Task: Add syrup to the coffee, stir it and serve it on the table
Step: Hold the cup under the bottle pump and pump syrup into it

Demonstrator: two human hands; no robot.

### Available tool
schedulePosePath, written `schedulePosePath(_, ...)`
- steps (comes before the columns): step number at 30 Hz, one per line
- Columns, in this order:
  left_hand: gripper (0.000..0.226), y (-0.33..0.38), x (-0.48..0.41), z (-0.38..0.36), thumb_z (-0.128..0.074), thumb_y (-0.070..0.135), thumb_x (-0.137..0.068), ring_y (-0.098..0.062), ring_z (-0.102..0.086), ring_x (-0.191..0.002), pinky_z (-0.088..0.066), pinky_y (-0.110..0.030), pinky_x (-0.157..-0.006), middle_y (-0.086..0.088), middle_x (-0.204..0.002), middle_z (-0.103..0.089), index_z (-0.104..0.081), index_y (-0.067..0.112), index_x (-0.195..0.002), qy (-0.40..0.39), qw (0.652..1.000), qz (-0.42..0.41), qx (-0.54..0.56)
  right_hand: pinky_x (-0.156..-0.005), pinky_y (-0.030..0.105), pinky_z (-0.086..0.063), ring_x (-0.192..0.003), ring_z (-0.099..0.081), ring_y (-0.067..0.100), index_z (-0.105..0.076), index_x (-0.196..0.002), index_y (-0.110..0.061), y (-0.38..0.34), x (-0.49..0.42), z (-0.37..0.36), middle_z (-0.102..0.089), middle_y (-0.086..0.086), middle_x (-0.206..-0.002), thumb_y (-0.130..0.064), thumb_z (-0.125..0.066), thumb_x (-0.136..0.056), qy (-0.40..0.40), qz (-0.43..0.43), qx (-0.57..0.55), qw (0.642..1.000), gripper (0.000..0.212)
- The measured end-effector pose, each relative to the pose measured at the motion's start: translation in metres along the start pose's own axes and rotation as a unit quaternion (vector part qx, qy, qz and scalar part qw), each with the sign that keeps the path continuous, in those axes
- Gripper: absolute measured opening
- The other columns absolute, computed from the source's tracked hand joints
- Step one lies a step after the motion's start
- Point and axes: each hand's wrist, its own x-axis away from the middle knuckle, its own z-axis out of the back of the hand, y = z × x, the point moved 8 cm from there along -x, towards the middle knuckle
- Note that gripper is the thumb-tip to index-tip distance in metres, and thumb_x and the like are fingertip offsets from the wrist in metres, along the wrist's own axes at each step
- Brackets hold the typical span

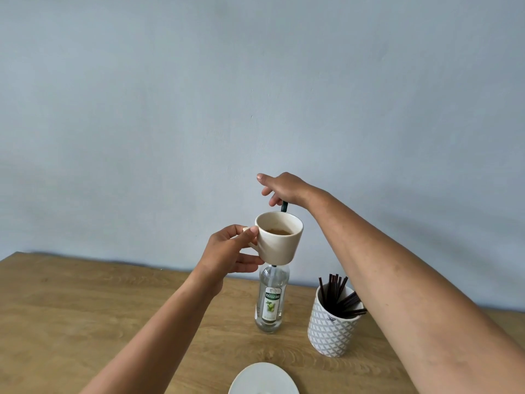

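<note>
My left hand (227,251) grips the handle of a cream coffee cup (279,240) and holds it in the air, slightly tilted, in front of the top of the syrup bottle. Brown coffee shows inside the cup. The clear syrup bottle (271,301) with a green and white label stands upright on the wooden table (85,302). My right hand (284,189) rests on the bottle's dark green pump head (284,206), just above and behind the cup's rim, fingers partly spread. The cup hides the bottle's neck.
A white and grey patterned holder (331,331) with several dark stir sticks stands to the right of the bottle. A pale saucer (264,379) lies at the table's near edge, partly cut off. A plain blue-grey wall rises behind the table.
</note>
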Motion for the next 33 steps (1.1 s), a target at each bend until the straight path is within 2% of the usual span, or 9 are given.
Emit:
schedulePosePath(5,0.023,0.000,-0.003,-0.002,-0.071,0.036,-0.091,-0.036,-0.079,-0.079,-0.063,-0.034,-0.061,-0.011,-0.093,-0.081,-0.069,0.013,-0.090,-0.001,1.000,-0.003,0.001,-0.100,0.044,-0.044,-0.089,-0.063,0.022,-0.069,-0.102,-0.013,0.003,-0.002,-0.004,-0.073,0.011,-0.091,-0.064,-0.037,-0.090,0.009,0.003,-0.016,1.000,0.061)
schedulePosePath(12,0.020,0.002,-0.003,-0.001,-0.071,0.032,-0.092,-0.034,-0.079,-0.077,-0.064,-0.034,-0.062,-0.008,-0.089,-0.079,-0.068,0.013,-0.089,-0.005,1.000,-0.008,0.007,-0.098,0.042,-0.042,-0.097,-0.062,0.023,-0.065,-0.113,-0.012,-0.002,0.006,-0.002,-0.070,0.011,-0.097,-0.071,-0.035,-0.087,0.001,0.001,-0.016,1.000,0.071)
schedulePosePath(19,0.022,-0.003,-0.001,0.003,-0.070,0.032,-0.093,-0.034,-0.078,-0.077,-0.064,-0.035,-0.063,-0.011,-0.091,-0.079,-0.067,0.010,-0.093,0.002,1.000,-0.007,0.012,-0.095,0.038,-0.039,-0.105,-0.061,0.028,-0.059,-0.123,-0.005,-0.001,0.021,0.020,-0.066,0.009,-0.102,-0.071,-0.030,-0.090,0.070,0.024,-0.083,0.994,0.080)
schedulePosePath(22,0.022,-0.009,0.003,0.005,-0.068,0.031,-0.094,-0.034,-0.078,-0.077,-0.064,-0.035,-0.063,-0.013,-0.095,-0.078,-0.065,0.010,-0.094,0.004,1.000,-0.004,0.007,-0.096,0.039,-0.043,-0.101,-0.064,0.027,-0.058,-0.121,-0.002,0.021,0.037,0.026,-0.066,0.013,-0.116,-0.059,-0.031,-0.096,0.108,0.024,-0.105,0.988,0.067)
schedulePosePath(25,0.020,-0.019,0.010,0.008,-0.067,0.030,-0.095,-0.032,-0.078,-0.075,-0.064,-0.035,-0.063,-0.012,-0.096,-0.077,-0.064,0.010,-0.094,0.005,1.000,0.003,0.004,-0.093,0.037,-0.045,-0.100,-0.065,0.027,-0.061,-0.117,-0.012,0.052,0.063,0.018,-0.068,0.011,-0.112,-0.043,-0.038,-0.098,0.116,0.006,-0.128,0.985,0.043)
schedulePosePath(28,0.019,-0.034,0.020,0.013,-0.067,0.029,-0.096,-0.031,-0.077,-0.072,-0.065,-0.036,-0.064,-0.011,-0.095,-0.075,-0.063,0.010,-0.094,0.005,1.000,0.017,0.002,-0.088,0.032,-0.044,-0.099,-0.067,0.024,-0.062,-0.121,-0.013,0.082,0.092,-0.003,-0.070,0.008,-0.112,-0.034,-0.041,-0.100,0.097,0.002,-0.149,0.984,0.037)
schedulePosePath(30,0.017,-0.047,0.028,0.015,-0.066,0.028,-0.096,-0.031,-0.077,-0.072,-0.065,-0.036,-0.065,-0.010,-0.094,-0.075,-0.062,0.011,-0.095,0.005,1.000,0.028,0.003,-0.082,0.028,-0.045,-0.097,-0.069,0.018,-0.064,-0.120,-0.014,0.097,0.112,-0.024,-0.072,0.005,-0.111,-0.042,-0.041,-0.100,0.068,0.005,-0.164,0.984,0.041)
schedulePosePath(33,0.015,-0.069,0.041,0.017,-0.066,0.026,-0.097,-0.034,-0.075,-0.076,-0.063,-0.038,-0.068,-0.010,-0.094,-0.073,-0.060,0.012,-0.095,0.006,0.999,0.044,-0.001,-0.083,0.030,-0.048,-0.100,-0.069,0.010,-0.066,-0.115,-0.027,0.114,0.141,-0.060,-0.073,-0.007,-0.110,-0.060,-0.048,-0.090,0.009,0.005,-0.189,0.982,0.044)
